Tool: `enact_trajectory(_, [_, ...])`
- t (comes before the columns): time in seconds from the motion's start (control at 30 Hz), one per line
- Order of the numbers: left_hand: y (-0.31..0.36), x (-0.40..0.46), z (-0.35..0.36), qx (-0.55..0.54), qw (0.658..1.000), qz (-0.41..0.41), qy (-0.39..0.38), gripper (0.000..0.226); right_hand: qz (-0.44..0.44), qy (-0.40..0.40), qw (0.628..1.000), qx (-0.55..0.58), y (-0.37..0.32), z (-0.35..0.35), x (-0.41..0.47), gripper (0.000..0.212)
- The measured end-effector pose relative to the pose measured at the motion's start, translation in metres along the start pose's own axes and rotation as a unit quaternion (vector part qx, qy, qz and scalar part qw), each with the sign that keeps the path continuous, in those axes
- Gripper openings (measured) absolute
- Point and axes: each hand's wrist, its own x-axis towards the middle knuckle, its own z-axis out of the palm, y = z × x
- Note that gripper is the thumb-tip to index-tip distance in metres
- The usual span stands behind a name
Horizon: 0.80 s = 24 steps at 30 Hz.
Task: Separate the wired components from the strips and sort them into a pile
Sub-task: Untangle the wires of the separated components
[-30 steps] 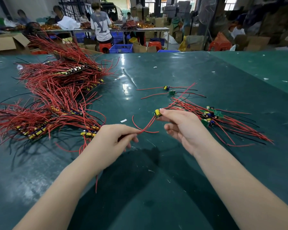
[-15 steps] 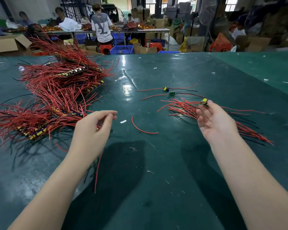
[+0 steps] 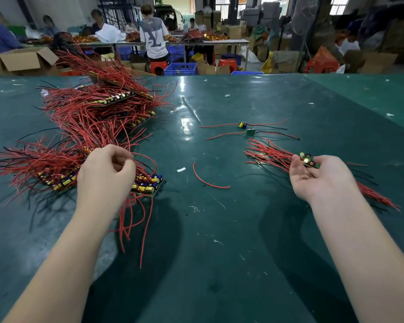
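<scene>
A person works at a green counter [image 3: 219, 229]. The right hand [image 3: 320, 176], palm up and fingers spread, lays a separated component [image 3: 307, 160] onto the sorted pile [image 3: 268, 155]. The left hand [image 3: 105, 173] curls over the red wires of a strip [image 3: 147, 185] in the unsorted heap, seemingly pinching them; next, another component must be broken free

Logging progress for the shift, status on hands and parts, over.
Left hand pinching red wires on the near strip. Right hand open, palm up, by the sorted pile. Loose red wire lies between.
</scene>
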Motion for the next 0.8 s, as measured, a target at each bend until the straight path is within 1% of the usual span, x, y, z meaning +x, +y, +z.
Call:
enact_trajectory(0.03, [-0.002, 0.002, 0.001, 0.030, 0.999, -0.005, -0.011, 0.013, 0.000, -0.004, 1.000, 0.004, -0.001, 0.000, -0.002, 0.037])
enact_trajectory(0.13, [-0.004, 0.002, 0.003, 0.077, 0.996, -0.021, -0.047, 0.037, 0.007, -0.019, 1.000, 0.019, -0.002, 0.002, -0.009, 0.040])
enact_trajectory(0.17, [-0.004, 0.001, 0.004, 0.088, 0.994, -0.017, -0.055, 0.040, 0.009, -0.026, 0.999, 0.025, -0.002, 0.003, -0.011, 0.041])
enact_trajectory(0.23, [-0.003, -0.003, 0.004, 0.112, 0.991, 0.003, -0.073, 0.032, 0.014, -0.045, 0.998, 0.030, -0.001, 0.004, -0.015, 0.039])
enact_trajectory(0.3, [-0.002, -0.004, 0.004, 0.104, 0.992, 0.007, -0.077, 0.017, 0.027, -0.079, 0.996, 0.013, 0.000, 0.005, -0.022, 0.027])
enact_trajectory(0.37, [-0.002, -0.004, 0.006, 0.062, 0.995, 0.005, -0.072, 0.008, 0.045, -0.113, 0.992, -0.036, 0.005, 0.008, -0.029, 0.018])
enact_trajectory(0.43, [-0.001, -0.005, 0.008, -0.012, 0.997, 0.003, -0.083, 0.014, 0.071, -0.160, 0.980, -0.092, 0.015, 0.010, -0.037, 0.019])
enact_trajectory(0.5, [0.003, -0.008, 0.012, -0.104, 0.989, 0.012, -0.107, 0.022, 0.098, -0.210, 0.958, -0.167, 0.026, 0.012, -0.045, 0.020])
enact_trajectory(0.57, [0.008, -0.011, 0.017, -0.192, 0.973, 0.023, -0.127, 0.018, 0.105, -0.258, 0.928, -0.249, 0.040, 0.012, -0.050, 0.016])
enact_trajectory(0.63, [0.013, -0.015, 0.020, -0.280, 0.950, 0.011, -0.138, 0.011, 0.072, -0.288, 0.898, -0.326, 0.054, 0.011, -0.052, 0.014])
enact_trajectory(0.73, [0.020, -0.022, 0.024, -0.359, 0.923, 0.007, -0.143, 0.009, -0.025, -0.297, 0.833, -0.466, 0.072, 0.009, -0.056, 0.013])
enact_trajectory(0.77, [0.023, -0.024, 0.025, -0.376, 0.915, 0.010, -0.145, 0.009, -0.039, -0.296, 0.821, -0.486, 0.076, 0.009, -0.056, 0.017])
enact_trajectory(0.8, [0.025, -0.026, 0.025, -0.389, 0.909, 0.013, -0.147, 0.009, -0.030, -0.299, 0.819, -0.489, 0.080, 0.009, -0.056, 0.019])
